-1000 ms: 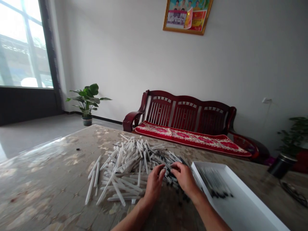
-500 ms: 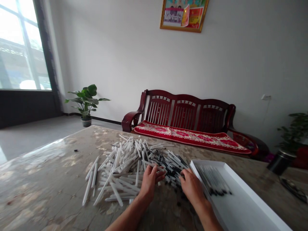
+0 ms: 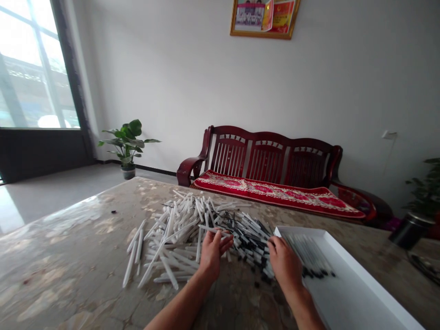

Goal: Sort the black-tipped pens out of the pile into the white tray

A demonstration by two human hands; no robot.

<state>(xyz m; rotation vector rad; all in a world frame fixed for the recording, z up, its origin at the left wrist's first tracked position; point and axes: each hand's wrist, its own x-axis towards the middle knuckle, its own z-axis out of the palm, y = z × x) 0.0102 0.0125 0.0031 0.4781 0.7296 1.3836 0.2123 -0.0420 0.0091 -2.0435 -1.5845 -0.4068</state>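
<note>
My left hand (image 3: 210,255) pinches a white pen barrel (image 3: 207,228) between thumb and fingers, above the edge of a large heap of white pen barrels (image 3: 180,224). My right hand (image 3: 284,262) is closed, its thumb and fingertips together beside a pile of clear pen parts with black ends (image 3: 252,240). Whatever is between those fingertips is too small to make out. Close to the right wrist, a shallow white box (image 3: 357,266) holds a row of clear, thin pen parts with black ends (image 3: 311,254), lying side by side.
The patterned tabletop (image 3: 68,256) carries everything. A small black piece (image 3: 113,211) lies at its left. Behind stands a dark red wooden bench (image 3: 266,156) with a red patterned cover (image 3: 275,191). A dark canister (image 3: 410,230) is at the right, and a potted plant (image 3: 127,144) stands beyond the table.
My right hand has moved slightly right, away from the black-ended pile toward the box edge. The left hand stays nearly in place with the white barrel. The view has shifted a little.
</note>
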